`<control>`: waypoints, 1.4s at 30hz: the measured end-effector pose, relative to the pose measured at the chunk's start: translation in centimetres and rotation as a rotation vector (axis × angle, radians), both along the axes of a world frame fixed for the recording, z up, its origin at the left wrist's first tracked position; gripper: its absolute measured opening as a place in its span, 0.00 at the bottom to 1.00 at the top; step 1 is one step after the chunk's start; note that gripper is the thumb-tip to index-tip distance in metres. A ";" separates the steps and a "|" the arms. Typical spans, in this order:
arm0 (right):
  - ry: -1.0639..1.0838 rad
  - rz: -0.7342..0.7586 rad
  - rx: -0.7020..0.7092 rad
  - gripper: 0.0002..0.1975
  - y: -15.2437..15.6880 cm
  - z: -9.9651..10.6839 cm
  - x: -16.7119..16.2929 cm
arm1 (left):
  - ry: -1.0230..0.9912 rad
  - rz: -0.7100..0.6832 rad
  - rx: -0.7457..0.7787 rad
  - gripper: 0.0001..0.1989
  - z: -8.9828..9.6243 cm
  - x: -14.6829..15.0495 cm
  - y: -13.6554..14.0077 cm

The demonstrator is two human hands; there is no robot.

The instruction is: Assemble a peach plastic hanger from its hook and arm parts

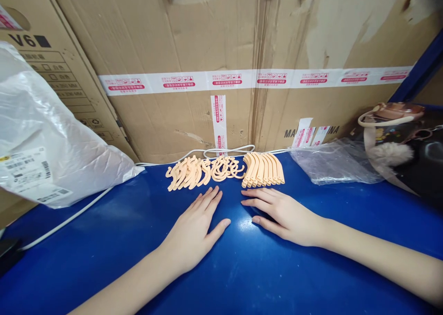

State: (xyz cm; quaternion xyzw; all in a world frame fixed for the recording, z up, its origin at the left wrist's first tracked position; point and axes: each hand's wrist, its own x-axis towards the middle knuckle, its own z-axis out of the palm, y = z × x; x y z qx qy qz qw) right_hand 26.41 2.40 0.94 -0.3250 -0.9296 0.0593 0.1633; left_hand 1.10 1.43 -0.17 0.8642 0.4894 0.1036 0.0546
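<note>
Three clusters of beige parts lie on the blue tabletop (pixel 238 278): wavy pieces (pixel 194 172) just beyond the left hand (pixel 194 232), ring-like hooks (pixel 223 167) in the middle, and curved tubes (pixel 265 168) in a tidy row just beyond the right hand (pixel 287 215). Both hands rest palm down, empty, thumbs spread from the fingers.

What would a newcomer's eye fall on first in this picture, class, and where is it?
Probably the bright blue tabletop filling the lower part, with the left hand and right hand palm-down at its middle, neither holding anything. Just beyond them, a row of cream curved pieces stands out against the blue. Behind these rises a large cardboard box crossed by white-and-red tape.
</note>
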 end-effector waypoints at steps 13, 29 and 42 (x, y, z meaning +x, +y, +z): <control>-0.071 -0.814 0.101 0.19 5.6 3.2 4.0 | -0.004 -0.020 0.011 0.31 0.1 0.0 0.0; -0.051 -0.884 -0.123 0.16 10.7 1.3 6.3 | 0.042 -0.017 -0.027 0.33 0.4 0.1 -0.1; 0.058 -0.211 -0.092 0.18 -0.6 3.6 0.8 | -0.375 -0.036 0.015 0.26 3.4 2.2 -2.6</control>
